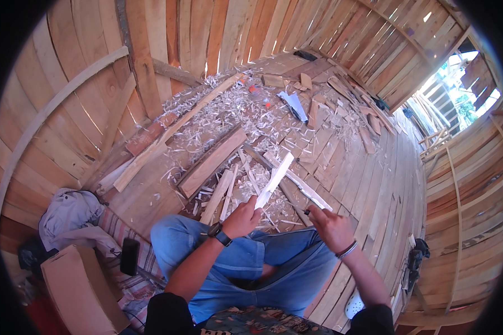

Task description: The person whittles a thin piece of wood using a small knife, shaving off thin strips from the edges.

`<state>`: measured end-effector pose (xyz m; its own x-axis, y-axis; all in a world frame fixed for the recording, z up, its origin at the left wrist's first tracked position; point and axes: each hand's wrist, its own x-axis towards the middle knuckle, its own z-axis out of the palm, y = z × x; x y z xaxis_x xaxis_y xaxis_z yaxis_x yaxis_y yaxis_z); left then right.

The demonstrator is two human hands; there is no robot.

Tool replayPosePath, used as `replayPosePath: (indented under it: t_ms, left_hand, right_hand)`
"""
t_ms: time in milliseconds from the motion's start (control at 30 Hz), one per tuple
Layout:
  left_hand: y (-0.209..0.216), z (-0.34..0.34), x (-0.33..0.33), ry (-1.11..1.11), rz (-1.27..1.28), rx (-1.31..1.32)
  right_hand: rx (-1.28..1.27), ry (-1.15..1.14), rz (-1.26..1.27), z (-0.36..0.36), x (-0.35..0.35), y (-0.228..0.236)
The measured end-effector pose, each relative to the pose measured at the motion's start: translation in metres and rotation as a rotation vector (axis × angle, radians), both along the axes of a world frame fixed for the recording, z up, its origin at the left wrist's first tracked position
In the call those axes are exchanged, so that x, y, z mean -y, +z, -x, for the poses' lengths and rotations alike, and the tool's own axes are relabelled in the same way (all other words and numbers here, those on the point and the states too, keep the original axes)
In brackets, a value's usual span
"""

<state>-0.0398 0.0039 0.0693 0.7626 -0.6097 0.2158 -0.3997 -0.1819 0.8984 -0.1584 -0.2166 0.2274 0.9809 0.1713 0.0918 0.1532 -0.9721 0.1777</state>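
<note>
My left hand [243, 218], with a dark watch at its wrist, is closed around the lower end of a pale strip of wood [276, 179]. The strip points up and away from me, tilted to the right. To its right, my right hand [333, 228] is closed on what looks like a knife [307, 212]; only a small dark part shows at the fingers, and its blade is hard to make out. The two hands are apart, above my crossed legs in blue jeans [229, 251]. Another pale strip [313, 192] lies beyond the right hand.
A thick wooden beam [213, 161], a long board [179, 131] and several sticks lie ahead among curled shavings [207, 109]. A cardboard box [81, 290], a phone [129, 257] and grey cloth [70, 215] are at left. Offcuts [369, 120] lie far right.
</note>
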Motion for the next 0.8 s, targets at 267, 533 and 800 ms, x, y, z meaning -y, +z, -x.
replayPosePath:
  t_ms: [267, 533, 800]
  left_hand:
    - [0.001, 0.003, 0.000, -0.097, -0.007, -0.039]
    - [0.012, 0.002, 0.000, 0.103, -0.074, -0.009]
    - [0.019, -0.006, -0.006, 0.260, -0.226, 0.296]
  right_hand:
    - [-0.164, 0.185, 0.031, -0.037, 0.029, 0.039]
    - [-0.063, -0.237, -0.697, 0.012, -0.043, -0.053]
    - [-0.373, -0.685, -2.181, 0.017, -0.119, -0.067]
